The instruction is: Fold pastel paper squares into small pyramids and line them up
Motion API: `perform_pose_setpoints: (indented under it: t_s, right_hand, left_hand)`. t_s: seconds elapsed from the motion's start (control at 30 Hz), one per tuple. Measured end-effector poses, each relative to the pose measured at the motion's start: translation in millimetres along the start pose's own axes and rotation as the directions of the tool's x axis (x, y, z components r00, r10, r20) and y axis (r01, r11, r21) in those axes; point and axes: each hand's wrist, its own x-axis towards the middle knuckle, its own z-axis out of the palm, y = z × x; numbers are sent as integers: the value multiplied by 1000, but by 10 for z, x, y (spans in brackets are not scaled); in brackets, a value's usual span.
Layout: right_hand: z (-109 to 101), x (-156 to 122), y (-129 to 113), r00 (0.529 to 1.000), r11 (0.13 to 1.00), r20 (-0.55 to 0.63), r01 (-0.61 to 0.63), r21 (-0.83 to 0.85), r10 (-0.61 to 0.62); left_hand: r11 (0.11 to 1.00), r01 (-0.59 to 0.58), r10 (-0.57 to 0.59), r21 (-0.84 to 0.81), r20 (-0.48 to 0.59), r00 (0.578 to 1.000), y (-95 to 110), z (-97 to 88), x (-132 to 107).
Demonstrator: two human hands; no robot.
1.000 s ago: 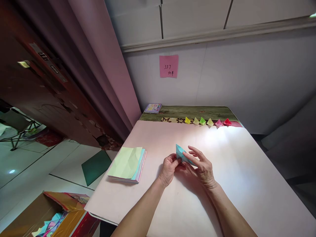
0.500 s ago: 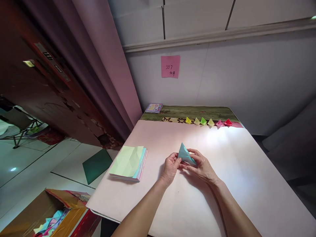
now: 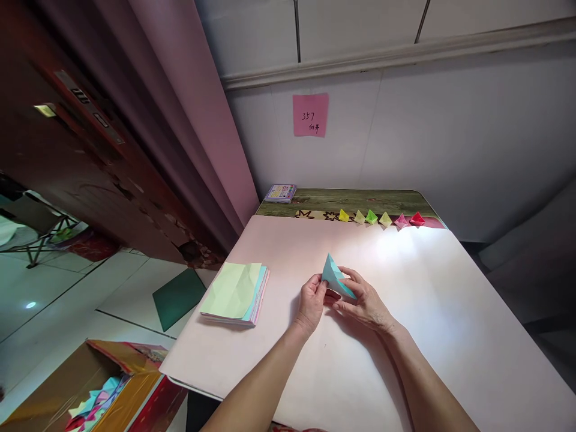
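Note:
A light blue folded paper piece [image 3: 333, 275] stands pointed end up just above the white table [image 3: 432, 312], held between both hands. My left hand [image 3: 311, 302] pinches its left lower corner with thumb and fingers closed. My right hand [image 3: 365, 301] grips its right lower edge, fingers curled around the fold. A stack of coloured paper sheets [image 3: 237, 292], pale green on top, lies to the left of my hands.
A row of small folded paper shapes [image 3: 380, 218], yellow, green, pink and red, lines the table's far edge. A paper pack [image 3: 280, 192] lies at the far left corner. An open cardboard box [image 3: 96, 390] with paper scraps sits on the floor, lower left. A pink note [image 3: 310, 114] hangs on the wall.
The blue paper piece has turned from lying slanted to standing with its point up. My right fingers, spread a second ago, have closed onto its lower edge.

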Motion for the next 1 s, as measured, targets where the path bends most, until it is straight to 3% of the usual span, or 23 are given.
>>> perform_pose_setpoints:
  t_s: [0.2, 0.47, 0.63, 0.77, 1.0]
  right_hand:
    - [-12, -14, 82, 999, 1000, -47, 17, 22, -16]
    - [-31, 3, 72, 996, 993, -24, 87, -86, -89]
    - [-50, 2, 103, 993, 991, -101, 47, -123, -60]
    - [-50, 1, 147, 987, 991, -144, 53, -121, -70]
    - [-90, 8, 165, 991, 993, -116, 60, -101, -72]
  left_hand:
    - [999, -19, 18, 25, 42, 999, -23, 8, 1]
    - [996, 75, -78, 44, 61, 995, -6, -26, 105]
    - [967, 113, -146, 229, 136, 980, 22, -14, 160]
    - [949, 59, -125, 309, 199, 972, 77, -15, 121]
    - [957, -17, -83, 288, 329, 941, 237, -6, -34]
